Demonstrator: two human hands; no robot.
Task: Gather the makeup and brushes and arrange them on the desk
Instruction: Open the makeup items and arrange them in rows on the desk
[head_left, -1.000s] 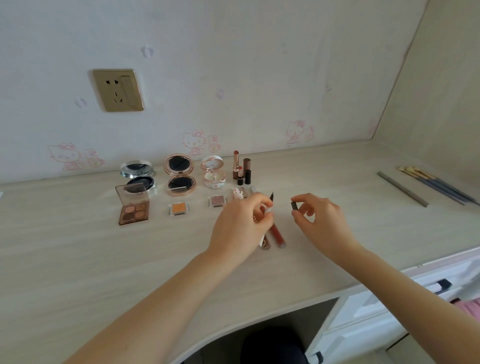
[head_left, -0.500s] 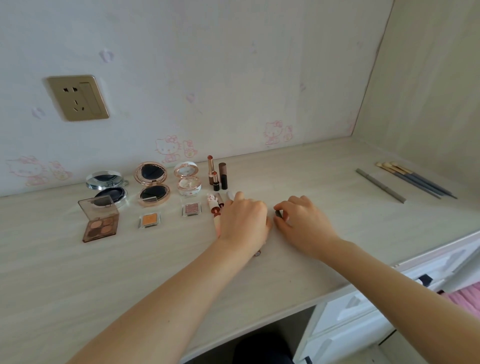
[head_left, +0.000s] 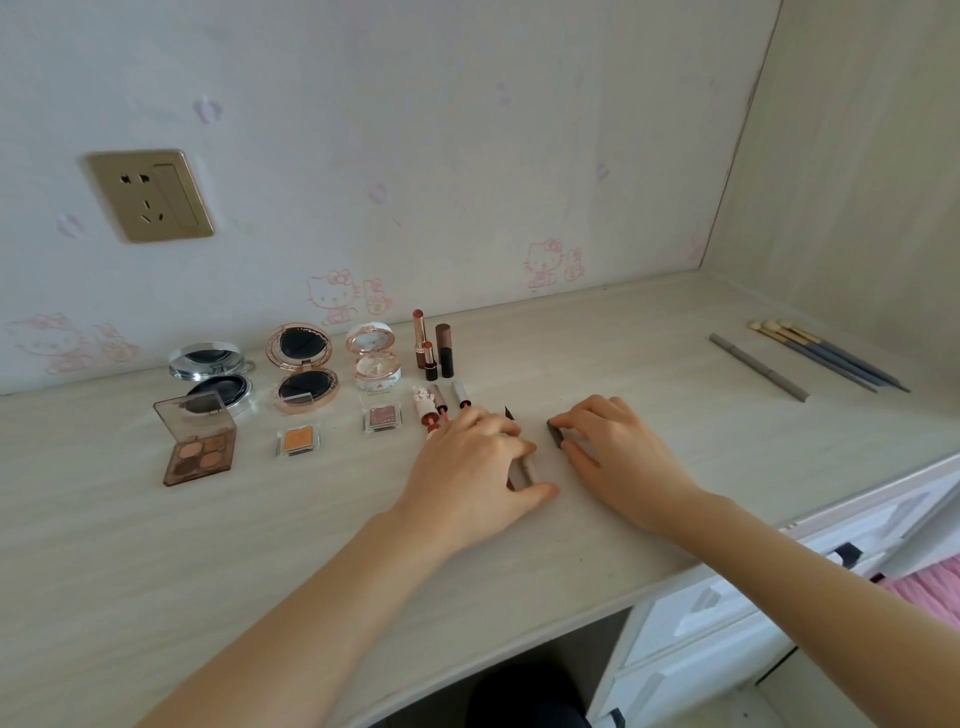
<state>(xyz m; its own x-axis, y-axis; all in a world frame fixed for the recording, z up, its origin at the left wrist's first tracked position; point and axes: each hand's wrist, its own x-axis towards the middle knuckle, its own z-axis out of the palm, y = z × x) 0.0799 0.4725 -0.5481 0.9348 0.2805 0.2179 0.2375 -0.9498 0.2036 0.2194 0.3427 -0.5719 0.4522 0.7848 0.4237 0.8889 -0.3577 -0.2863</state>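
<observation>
My left hand (head_left: 475, 467) lies low on the desk (head_left: 156, 571), fingers curled over a slim eyeliner pen (head_left: 524, 470) whose dark tip (head_left: 508, 413) pokes out past my knuckles. Just to its right, my right hand (head_left: 615, 452) pinches the pen's small dark cap (head_left: 555, 432) against the desk. Left of my hands lie lip gloss tubes (head_left: 436, 405); behind them stand lipsticks (head_left: 431, 348). Further left are open compacts (head_left: 304, 366), an eyeshadow palette (head_left: 200, 447) and two single eyeshadow pans (head_left: 298, 440). Several brushes (head_left: 826, 353) and a grey pencil (head_left: 758, 366) lie at the far right.
The desk meets a wall with a socket (head_left: 150, 195) at the back and a side panel on the right. White drawers (head_left: 727, 613) sit under the desk's right end, with pink fabric (head_left: 930, 592) beside them. The desk's front edge curves inward near me.
Both hands have dropped from above the desk down onto its surface, the left bringing the pen down beside the lip glosses, the right keeping the cap. The view has shifted slightly.
</observation>
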